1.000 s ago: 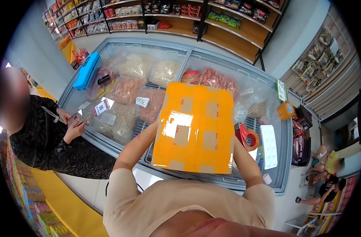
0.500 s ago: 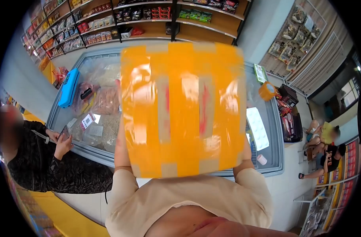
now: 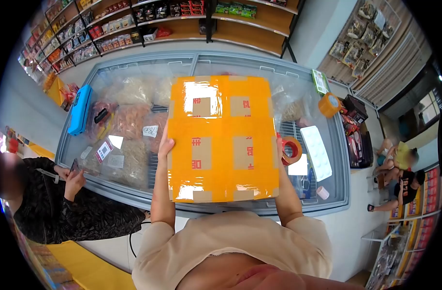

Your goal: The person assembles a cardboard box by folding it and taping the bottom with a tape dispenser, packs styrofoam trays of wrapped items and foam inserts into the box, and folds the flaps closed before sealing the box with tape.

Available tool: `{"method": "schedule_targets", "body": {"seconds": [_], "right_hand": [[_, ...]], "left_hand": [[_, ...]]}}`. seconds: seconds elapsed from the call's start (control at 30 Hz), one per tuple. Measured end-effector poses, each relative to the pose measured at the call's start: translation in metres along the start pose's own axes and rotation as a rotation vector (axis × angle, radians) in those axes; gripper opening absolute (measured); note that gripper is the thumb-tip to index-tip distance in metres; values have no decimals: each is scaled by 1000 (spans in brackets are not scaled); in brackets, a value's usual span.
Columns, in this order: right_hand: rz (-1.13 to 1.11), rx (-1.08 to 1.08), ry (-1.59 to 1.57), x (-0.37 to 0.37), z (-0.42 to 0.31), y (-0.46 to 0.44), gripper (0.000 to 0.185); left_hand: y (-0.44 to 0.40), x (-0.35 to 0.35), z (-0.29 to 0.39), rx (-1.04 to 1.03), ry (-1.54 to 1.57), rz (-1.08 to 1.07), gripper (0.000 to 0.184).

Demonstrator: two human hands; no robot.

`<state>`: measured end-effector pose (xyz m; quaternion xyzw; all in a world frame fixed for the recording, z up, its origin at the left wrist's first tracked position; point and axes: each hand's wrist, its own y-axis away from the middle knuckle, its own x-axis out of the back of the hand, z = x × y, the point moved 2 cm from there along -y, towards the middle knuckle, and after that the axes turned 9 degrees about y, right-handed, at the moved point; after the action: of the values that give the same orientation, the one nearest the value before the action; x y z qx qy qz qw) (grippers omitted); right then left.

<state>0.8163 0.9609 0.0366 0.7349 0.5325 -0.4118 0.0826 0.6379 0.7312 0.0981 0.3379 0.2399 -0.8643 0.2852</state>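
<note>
A cardboard box point(image 3: 225, 133) covered in yellow packing tape is held up between my hands over the chest freezer point(image 3: 180, 209). Red characters show on its bare cardboard patches. My left hand point(image 3: 166, 145) grips the box's left side, thumb visible and other fingers hidden. On the opposite side my right hand point(image 3: 281, 146) is pressed to the box, mostly hidden by it. Just right of that hand is a roll of tape point(image 3: 293, 151) with a red core. Bags of frozen food point(image 3: 131, 121) show through the freezer's glass on the left.
A long blue device point(image 3: 80, 110) lies at the freezer's left end. On the right are another tape roll point(image 3: 329, 105), a white tray point(image 3: 316, 153) and a small pale roll point(image 3: 322, 192). A person holding a phone point(image 3: 75, 166) stands at left. Shelves point(image 3: 250, 36) line the back.
The box has moved lower and away from my head, now looking smaller. Both hands have come into view at its sides. The tape roll by my right hand is now visible.
</note>
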Motion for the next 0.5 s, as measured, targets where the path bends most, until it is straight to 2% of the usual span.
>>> {"method": "schedule_targets", "body": {"seconds": [0.2,0.27,0.3,0.37,0.5], "right_hand": [[14,-35,12,8,2,-10,53],[21,-42,27,11,2,-15,53],[23,-49,34,12,1,-18,53],[30,-61,48,17,0,-25,53],[46,-99,89,29,-4,-39,54]], "left_hand": [[-12,9,-15,65,48,36,76],[-8,12,-28,-54,1,119,65],[-5,12,-33,-52,-3,115,65],[3,14,-43,-37,22,166,79],[7,17,-58,-73,-27,161,79]]}}
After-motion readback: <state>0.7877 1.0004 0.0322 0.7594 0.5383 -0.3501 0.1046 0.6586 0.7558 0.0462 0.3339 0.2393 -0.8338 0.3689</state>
